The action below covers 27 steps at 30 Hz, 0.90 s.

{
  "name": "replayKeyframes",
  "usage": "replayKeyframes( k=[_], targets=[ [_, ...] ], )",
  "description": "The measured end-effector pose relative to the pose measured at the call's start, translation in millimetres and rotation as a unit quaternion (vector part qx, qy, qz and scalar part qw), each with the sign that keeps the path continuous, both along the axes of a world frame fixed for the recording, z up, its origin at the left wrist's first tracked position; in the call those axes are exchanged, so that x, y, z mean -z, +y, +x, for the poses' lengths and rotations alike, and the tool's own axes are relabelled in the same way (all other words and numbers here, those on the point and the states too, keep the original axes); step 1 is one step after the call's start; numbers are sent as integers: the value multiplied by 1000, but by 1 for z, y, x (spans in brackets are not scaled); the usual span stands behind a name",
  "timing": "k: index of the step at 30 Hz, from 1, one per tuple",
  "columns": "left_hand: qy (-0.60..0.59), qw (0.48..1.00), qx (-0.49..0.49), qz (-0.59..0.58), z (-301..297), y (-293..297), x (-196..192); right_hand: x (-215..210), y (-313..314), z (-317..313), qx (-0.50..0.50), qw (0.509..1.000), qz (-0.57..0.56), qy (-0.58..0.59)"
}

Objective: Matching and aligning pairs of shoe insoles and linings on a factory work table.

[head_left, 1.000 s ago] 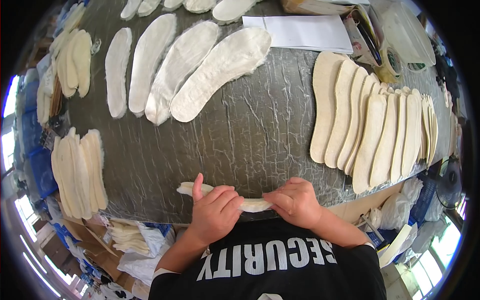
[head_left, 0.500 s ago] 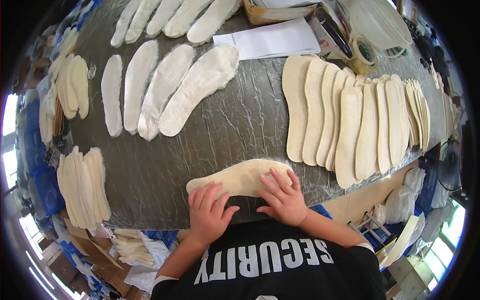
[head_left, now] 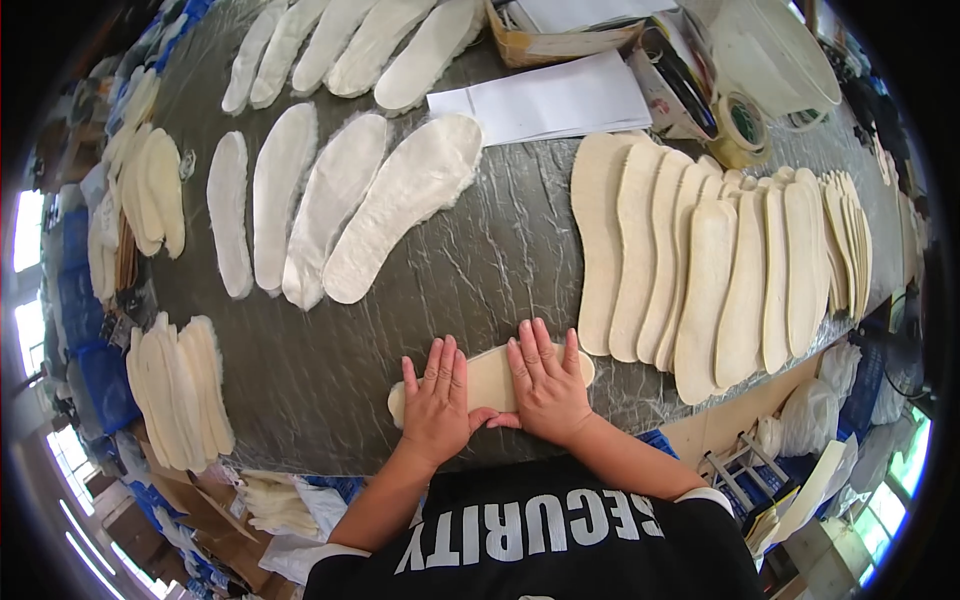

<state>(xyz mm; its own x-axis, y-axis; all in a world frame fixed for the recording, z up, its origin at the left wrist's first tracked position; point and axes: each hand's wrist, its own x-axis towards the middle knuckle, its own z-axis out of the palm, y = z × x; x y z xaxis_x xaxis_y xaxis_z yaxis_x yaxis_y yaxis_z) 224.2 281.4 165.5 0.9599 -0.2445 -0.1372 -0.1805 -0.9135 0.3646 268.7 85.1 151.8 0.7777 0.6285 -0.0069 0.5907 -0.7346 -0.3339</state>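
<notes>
A cream shoe insole (head_left: pixel 490 380) lies flat on the grey worktable (head_left: pixel 500 260) near its front edge. My left hand (head_left: pixel 437 400) presses flat on the insole's left half with fingers spread. My right hand (head_left: pixel 545 382) lies flat on its right half, fingers pointing away from me. Both palms are down; neither hand grips anything.
A fanned row of cream insoles (head_left: pixel 720 260) lies to the right. White fuzzy insoles (head_left: pixel 340 200) lie at centre left, with more stacks (head_left: pixel 180 390) at the left edge. White paper (head_left: pixel 540 100), a cardboard box (head_left: pixel 560 35) and tape rolls (head_left: pixel 740 125) sit at the back.
One second ago both hands held the insole edge-on at the table's front edge. It was then laid flat, and both hands now press down on it.
</notes>
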Motion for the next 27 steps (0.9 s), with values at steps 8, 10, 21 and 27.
replayKeyframes(
  k=[8, 10, 21, 27],
  targets=[
    [15, 999, 1, -31, 5, 2, -5, -11, 0, 6, 8, 999, 15, 33],
    [26, 998, -18, -53, 12, 0, -18, -10, -7, 4, 10, 998, 39, 39],
    [209, 804, -332, -448, 7, 11, -72, -44, -23, -16, 144, 896, 381, 179],
    [138, 788, -253, -544, 4, -19, -84, -54, 23, 35, 108, 657, 506, 549]
  ],
)
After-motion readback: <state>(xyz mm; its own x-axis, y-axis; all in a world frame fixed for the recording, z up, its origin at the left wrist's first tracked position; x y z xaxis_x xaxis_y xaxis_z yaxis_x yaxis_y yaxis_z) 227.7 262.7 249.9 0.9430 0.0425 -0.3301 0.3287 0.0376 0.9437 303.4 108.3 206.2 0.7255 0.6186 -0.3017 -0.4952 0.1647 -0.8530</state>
